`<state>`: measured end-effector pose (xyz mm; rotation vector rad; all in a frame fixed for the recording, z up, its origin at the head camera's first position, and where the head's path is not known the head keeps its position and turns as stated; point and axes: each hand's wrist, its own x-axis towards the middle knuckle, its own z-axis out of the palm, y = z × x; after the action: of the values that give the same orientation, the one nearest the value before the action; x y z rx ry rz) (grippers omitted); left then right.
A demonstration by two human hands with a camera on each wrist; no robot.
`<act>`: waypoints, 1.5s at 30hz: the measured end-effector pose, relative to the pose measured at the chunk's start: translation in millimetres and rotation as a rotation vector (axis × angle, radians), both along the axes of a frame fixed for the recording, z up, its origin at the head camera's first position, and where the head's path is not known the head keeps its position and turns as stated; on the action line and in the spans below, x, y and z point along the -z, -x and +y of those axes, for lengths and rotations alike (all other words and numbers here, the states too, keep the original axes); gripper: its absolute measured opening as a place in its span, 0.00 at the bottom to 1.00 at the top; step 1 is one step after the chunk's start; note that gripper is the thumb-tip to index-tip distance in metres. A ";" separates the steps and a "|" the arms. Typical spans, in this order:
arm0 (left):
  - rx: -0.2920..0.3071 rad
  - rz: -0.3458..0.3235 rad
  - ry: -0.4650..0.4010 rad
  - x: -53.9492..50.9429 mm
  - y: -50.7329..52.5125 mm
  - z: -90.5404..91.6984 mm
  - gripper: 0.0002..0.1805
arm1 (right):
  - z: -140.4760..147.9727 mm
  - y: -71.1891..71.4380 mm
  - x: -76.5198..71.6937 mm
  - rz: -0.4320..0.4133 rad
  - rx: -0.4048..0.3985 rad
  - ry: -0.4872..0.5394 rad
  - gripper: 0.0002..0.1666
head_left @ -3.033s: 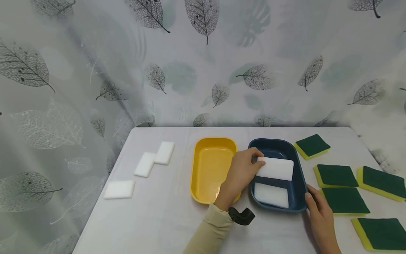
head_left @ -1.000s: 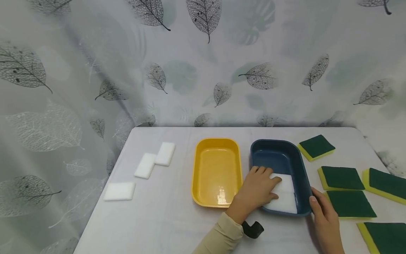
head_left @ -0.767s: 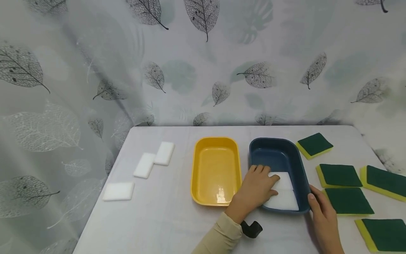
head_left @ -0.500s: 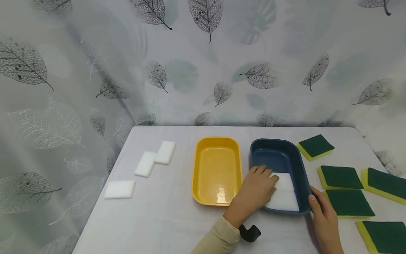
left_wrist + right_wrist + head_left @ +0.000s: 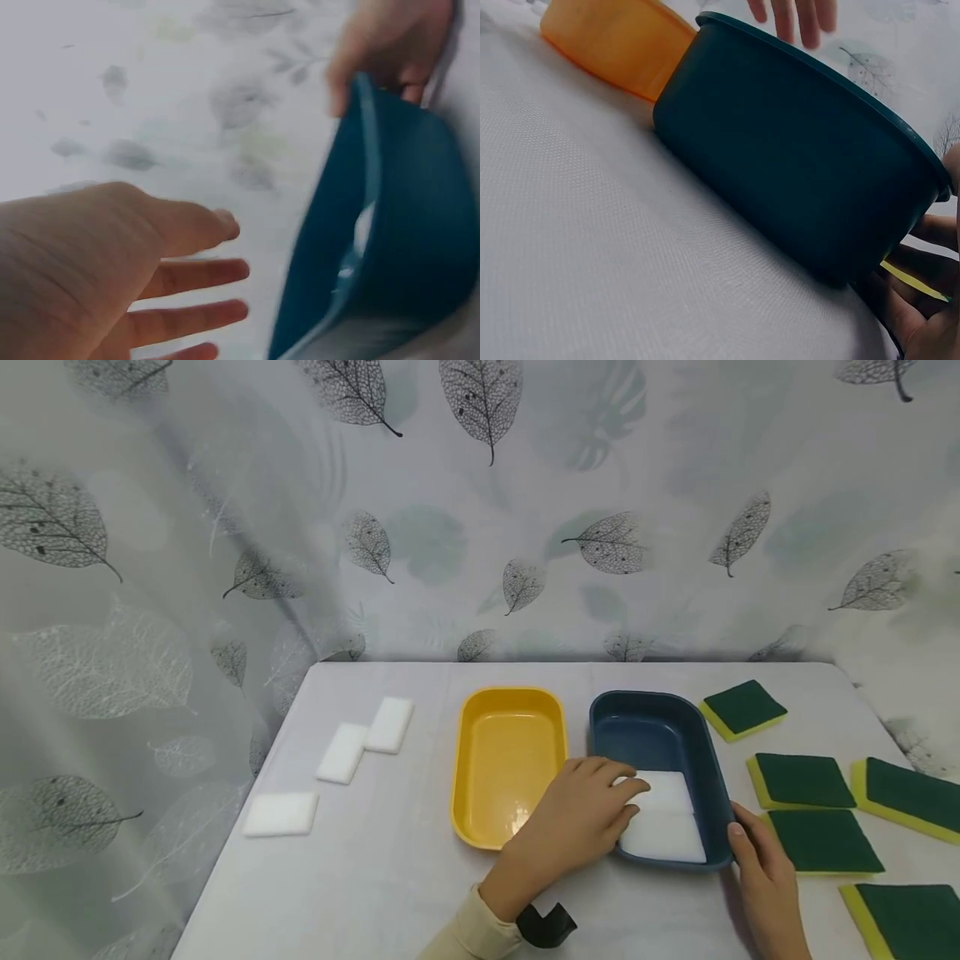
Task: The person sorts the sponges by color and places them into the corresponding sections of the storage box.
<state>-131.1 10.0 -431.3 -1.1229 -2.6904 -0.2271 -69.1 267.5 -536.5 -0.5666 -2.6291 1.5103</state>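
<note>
White sponges, two: flat, side by side in the near part of the blue tray, between the hands; their left ends partly hidden behind the left hand. Blue tray, one: rectangular, round-cornered. Left hand: above the tray's left side, fingers apart and nearly straight, holding nothing. Right hand: gripping the tray at its right side, thumb at the rim, fingers against the outer wall. Black strap and beige sleeve: at the left wrist. Yellow tray, one: just beside the left hand, extending beyond it. Loose white sponges, three: well to the left of the left hand. Green-and-yellow sponges, five: to the right of the right hand and beyond it. Table, white: beneath both hands. Leaf-print cloth: upright, beyond both hands.
</note>
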 end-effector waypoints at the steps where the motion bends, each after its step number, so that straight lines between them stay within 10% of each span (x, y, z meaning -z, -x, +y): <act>1: 0.004 -0.025 -0.030 -3.0 -0.7 -4.9 0.16 | 0.1 -0.6 0.9 -0.002 0.003 0.001 0.36; 17: -0.092 -0.123 -0.481 -33.0 14.5 -97.0 0.15 | 0.1 -3.9 -2.0 -0.006 0.014 -0.025 0.35; 33: -0.506 -0.180 -0.640 -10.6 51.3 -178.7 0.16 | -3.3 -0.4 -1.6 0.030 0.023 -0.034 0.33; 45: -0.686 -0.265 -0.671 22.8 69.0 -208.9 0.19 | -1.4 1.6 0.0 0.031 0.021 -0.035 0.33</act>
<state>-200.1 -198.9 -454.1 0.0300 -2.6720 -1.0912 -70.6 266.1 -536.5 -0.5617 -2.6123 1.4515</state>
